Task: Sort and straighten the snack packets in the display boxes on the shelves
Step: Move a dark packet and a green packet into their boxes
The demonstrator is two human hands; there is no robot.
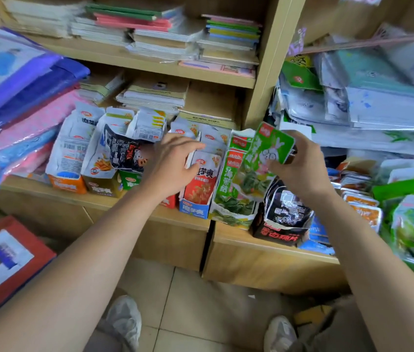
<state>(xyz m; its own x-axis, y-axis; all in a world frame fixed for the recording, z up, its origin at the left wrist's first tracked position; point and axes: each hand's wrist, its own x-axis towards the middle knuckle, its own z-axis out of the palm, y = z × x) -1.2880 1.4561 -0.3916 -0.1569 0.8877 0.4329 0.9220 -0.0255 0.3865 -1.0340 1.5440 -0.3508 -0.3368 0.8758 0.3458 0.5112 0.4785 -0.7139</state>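
Note:
A row of torn cardboard display boxes stands along the shelf edge. My right hand (300, 168) is shut on a green snack packet (272, 144) with a white cartoon figure, held over the green display box (236, 189). My left hand (173, 163) rests with its fingers spread on the white packets in the red and blue display box (198, 191), touching them without a clear grip. A black display box (284, 219) stands to the right of the green one. A black packet (124, 153) lies askew on the white and orange boxes (73, 158) at the left.
Stacks of notebooks (165, 29) fill the upper shelves. Plastic-wrapped purple and pink packs (15, 97) pile up at the left, wrapped goods (378, 97) at the right. Loose orange and green packets (368, 212) lie at the far right. A red box (2, 260) and my shoes sit on the tiled floor.

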